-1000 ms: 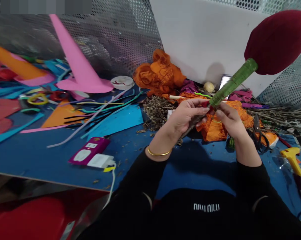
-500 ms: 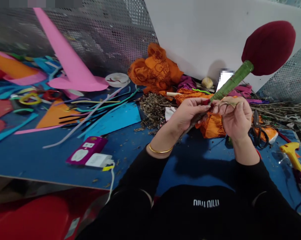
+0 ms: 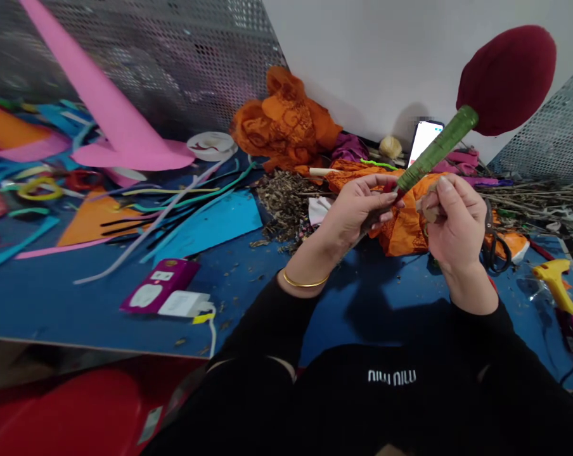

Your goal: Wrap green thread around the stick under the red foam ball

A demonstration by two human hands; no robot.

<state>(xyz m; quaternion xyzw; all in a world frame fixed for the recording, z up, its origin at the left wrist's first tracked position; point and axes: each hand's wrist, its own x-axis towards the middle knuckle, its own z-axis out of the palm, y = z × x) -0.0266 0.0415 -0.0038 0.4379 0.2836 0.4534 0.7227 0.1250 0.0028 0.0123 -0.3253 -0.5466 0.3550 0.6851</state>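
Note:
My left hand (image 3: 362,206) is closed around the thin lower end of a stick with a green-wrapped stem (image 3: 433,155). A dark red, cloth-like oval head (image 3: 508,79) tops that stem, which tilts up to the right. My right hand (image 3: 460,221), a little to the right of the stem, has its fingers pinched on a small pale brown scrap (image 3: 430,206) whose kind I cannot make out. Behind both hands lies orange patterned cloth (image 3: 398,231). Black-handled scissors (image 3: 500,250) rest beside my right wrist, partly hidden.
A yellow glue gun (image 3: 555,278) lies at the right. Dried plant bits (image 3: 286,202), a lit phone (image 3: 424,142) and bunched orange fabric (image 3: 289,120) stand behind. On the left are a pink cone hat (image 3: 110,107), a blue sheet (image 3: 215,221) and a purple power strip (image 3: 160,285).
My right hand has drawn slightly away from the stem, its fingers now curled tighter on the brown scrap. My left hand keeps its hold. The view has shifted a little.

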